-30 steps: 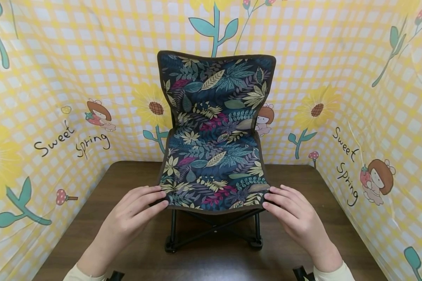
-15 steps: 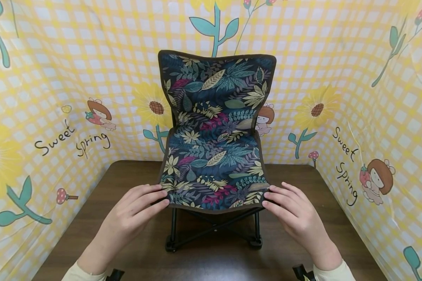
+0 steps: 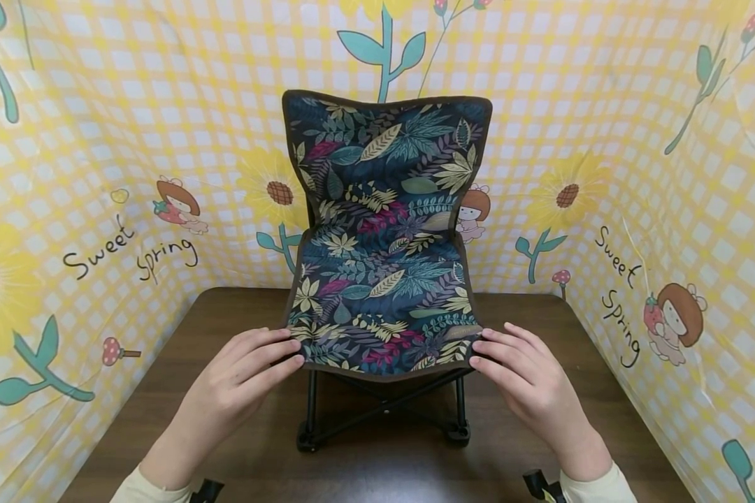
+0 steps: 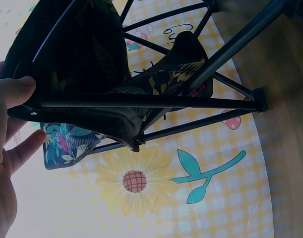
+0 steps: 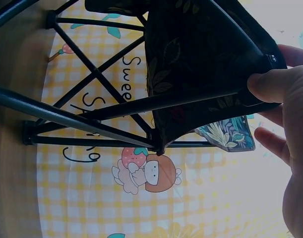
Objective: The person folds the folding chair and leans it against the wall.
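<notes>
Hands first: our left hand [image 3: 235, 381] and right hand [image 3: 528, 381] each grip a front corner of the folding chair [image 3: 384, 237], thumbs tucked beneath, fingers over its leaf-print fabric seat. Between our wrists, black crossed legs stand on the brown wooden table [image 3: 604, 419]; beyond, a yellow checked backdrop [image 3: 635, 105].

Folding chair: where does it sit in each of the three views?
Head: folding chair at centre, on the table, both hands on its front corners.
Left wrist: its frame, from below, upper half.
Right wrist: frame and seat underside, top and centre.
Shared landmark: the black crossed legs.
</notes>
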